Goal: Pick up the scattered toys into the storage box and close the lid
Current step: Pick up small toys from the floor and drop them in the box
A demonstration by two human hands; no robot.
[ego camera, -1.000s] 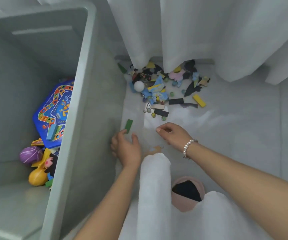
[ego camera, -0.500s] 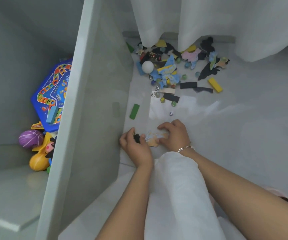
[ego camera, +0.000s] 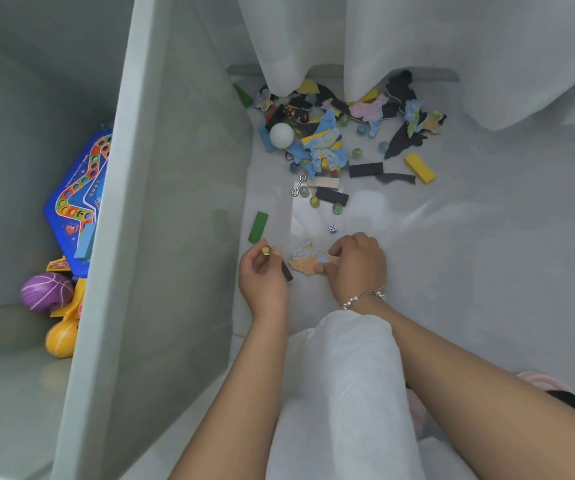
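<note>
The grey storage box (ego camera: 130,209) fills the left, open, holding a blue game board (ego camera: 74,199), a purple ball (ego camera: 45,292) and a yellow ball (ego camera: 60,339). My left hand (ego camera: 261,278) is beside the box wall, shut on a yellow marble (ego camera: 266,250) and a dark block (ego camera: 286,270). My right hand (ego camera: 357,263) grips an orange and blue puzzle piece (ego camera: 308,259) on the floor. A green block (ego camera: 258,226) and a white die (ego camera: 332,228) lie just beyond my hands. Further off is a pile of scattered toys (ego camera: 331,143): puzzle pieces, marbles, blocks and a white ball (ego camera: 281,134).
White curtains (ego camera: 417,46) hang over the far side of the toy pile. My knee in white cloth (ego camera: 348,393) is between my arms. A pink slipper (ego camera: 549,386) shows at the lower right. The pale floor (ego camera: 486,254) stretches to the right.
My left hand has lifted slightly and now shows a yellow marble at its fingertips along with the dark block. My right hand has closed on the puzzle piece. The view moved closer.
</note>
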